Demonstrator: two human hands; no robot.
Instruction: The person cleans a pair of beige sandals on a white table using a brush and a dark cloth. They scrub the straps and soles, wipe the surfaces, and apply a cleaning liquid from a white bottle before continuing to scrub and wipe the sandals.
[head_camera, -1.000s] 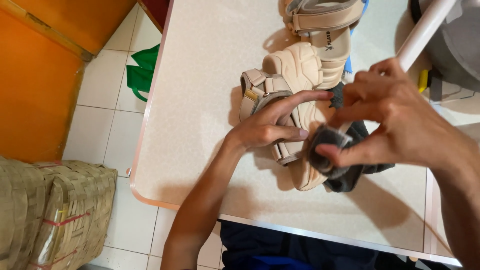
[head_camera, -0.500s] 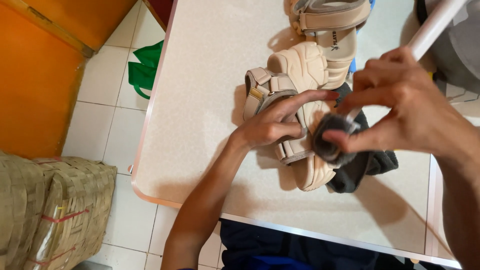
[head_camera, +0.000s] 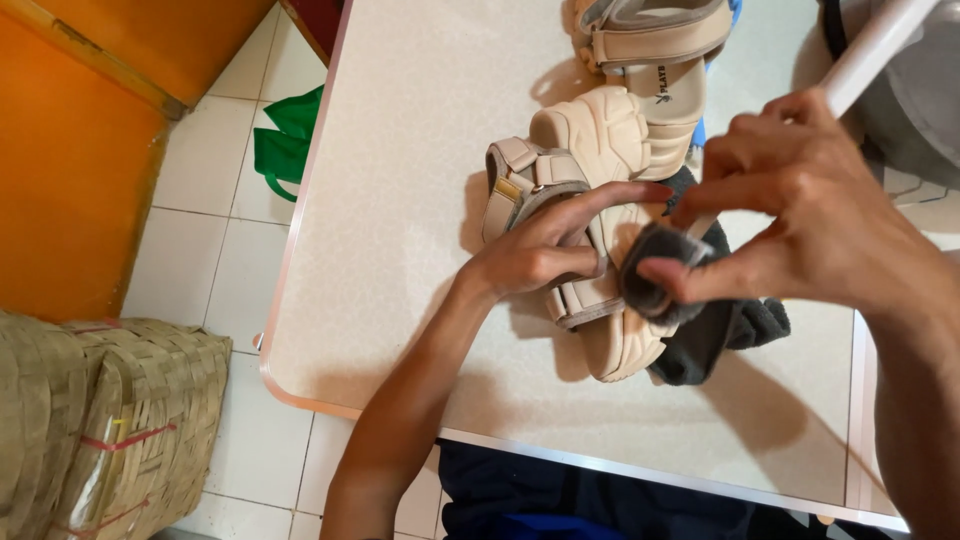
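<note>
Left hand (head_camera: 545, 250): rests on the near beige sandal (head_camera: 575, 250), index finger stretched out to the right along its upper, other fingers curled against the straps; pressing, not gripping around it.
Right hand (head_camera: 810, 200): raised above the sandal's right side, thumb and fingers pinched shut on a bunched fold of the dark grey cloth (head_camera: 700, 310).
Dark grey cloth: one end wadded at the right thumb tip, just right of the sandal's near half; the rest trails down onto the surface (head_camera: 400, 180) at the sandal's right edge.
Near beige sandal: lies on its side at mid-surface, chunky ridged sole turned up, straps to the left.
Second beige sandal (head_camera: 655, 45): at the far edge of the surface, touching the first sandal's far end, strap side up.
Surface: pale speckled top with rounded near-left corner.
Floor: white tiles at left, with a green bag (head_camera: 285, 145) beside the surface and woven bundles (head_camera: 100, 420) at near left.
White pipe (head_camera: 880, 40): slants at far right, behind the right hand.
</note>
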